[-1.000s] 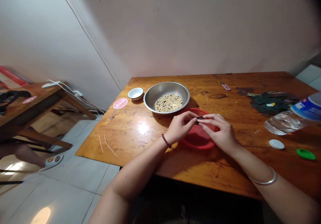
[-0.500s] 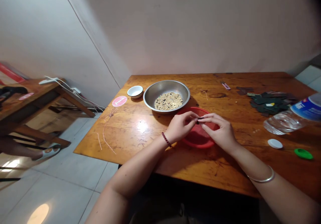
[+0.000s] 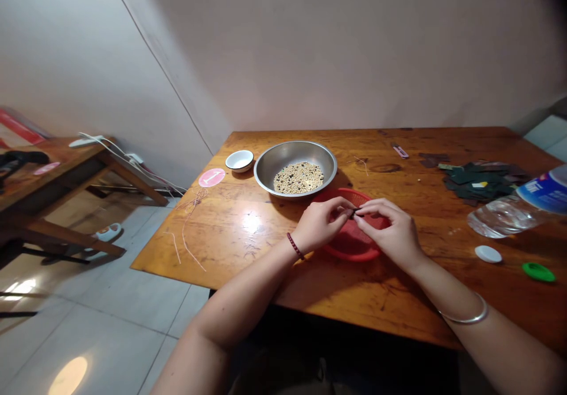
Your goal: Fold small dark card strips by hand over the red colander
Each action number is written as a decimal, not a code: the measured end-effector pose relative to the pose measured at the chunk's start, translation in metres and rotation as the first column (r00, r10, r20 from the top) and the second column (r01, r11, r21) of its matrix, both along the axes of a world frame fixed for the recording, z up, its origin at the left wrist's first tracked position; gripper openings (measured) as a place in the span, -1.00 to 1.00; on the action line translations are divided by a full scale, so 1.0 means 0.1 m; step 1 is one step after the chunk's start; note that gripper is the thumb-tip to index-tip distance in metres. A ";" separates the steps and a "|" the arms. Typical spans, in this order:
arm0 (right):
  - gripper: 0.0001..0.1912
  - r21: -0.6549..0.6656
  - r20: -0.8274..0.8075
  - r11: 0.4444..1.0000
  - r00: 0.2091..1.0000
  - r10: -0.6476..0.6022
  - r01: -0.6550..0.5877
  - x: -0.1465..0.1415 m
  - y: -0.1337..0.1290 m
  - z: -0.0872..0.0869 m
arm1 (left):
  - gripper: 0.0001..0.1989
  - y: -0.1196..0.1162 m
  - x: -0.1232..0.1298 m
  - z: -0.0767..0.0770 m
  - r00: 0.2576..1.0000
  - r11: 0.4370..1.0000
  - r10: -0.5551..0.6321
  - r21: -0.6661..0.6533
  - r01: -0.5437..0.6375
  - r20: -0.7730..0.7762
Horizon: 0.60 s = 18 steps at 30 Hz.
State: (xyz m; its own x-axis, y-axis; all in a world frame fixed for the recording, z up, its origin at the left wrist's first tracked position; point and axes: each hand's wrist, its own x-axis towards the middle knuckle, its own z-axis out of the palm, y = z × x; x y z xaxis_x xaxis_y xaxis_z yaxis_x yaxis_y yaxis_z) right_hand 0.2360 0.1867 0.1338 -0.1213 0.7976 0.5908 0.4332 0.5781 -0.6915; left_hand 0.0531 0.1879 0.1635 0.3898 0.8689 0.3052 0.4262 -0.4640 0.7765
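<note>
Over a red plastic basket (image 3: 354, 252), my left hand (image 3: 321, 224) and my right hand (image 3: 392, 229) meet fingertip to fingertip. Both are closed in a pinch on a small dark strip (image 3: 354, 212), whose kind is too small to make out. The fingers cover most of it. Just behind the basket stands a steel bowl (image 3: 261, 176) holding pale beans (image 3: 299, 178) with some dark ones mixed in.
Left of the bowl are a small white bowl (image 3: 240, 160), a pink disc marked 1 (image 3: 211, 178) and loose string (image 3: 186, 235). To the right lie a cutter (image 3: 400, 150), dark green scraps (image 3: 473, 181), a bottle (image 3: 496, 215), a white cap (image 3: 488, 254) and a green lid (image 3: 538, 272).
Both hands stay over the basket, with the fingertips shifting slightly around the dark strip. At the far left, a person's foot and leg have moved back under the other table.
</note>
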 end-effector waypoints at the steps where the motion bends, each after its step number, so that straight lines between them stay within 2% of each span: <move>1: -0.96 0.014 0.016 1.000 1.000 -0.009 0.009 0.00 0.00 0.00 | -0.82 0.00 0.00 0.00 1.000 1.000 0.004 0.004 -0.004 -0.011; 10: -0.94 0.153 0.184 0.987 0.979 -0.084 0.056 0.04 -0.01 -0.05 | -0.82 0.00 -0.01 -0.04 0.996 0.999 0.037 0.028 -0.035 -0.079; 18: -0.88 0.249 0.268 0.965 0.952 -0.145 0.077 0.06 -0.01 -0.06 | -0.83 -0.01 -0.01 -0.02 0.994 0.998 0.065 0.029 -0.063 -0.086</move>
State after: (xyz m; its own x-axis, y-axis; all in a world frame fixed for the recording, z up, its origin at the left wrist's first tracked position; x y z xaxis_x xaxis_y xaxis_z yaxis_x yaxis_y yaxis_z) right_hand 0.2415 0.1853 0.1278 -0.2285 0.6595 0.7161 0.6609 0.6452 -0.3833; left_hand 0.0521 0.1871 0.1611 0.3600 0.8850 0.2954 0.5211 -0.4533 0.7232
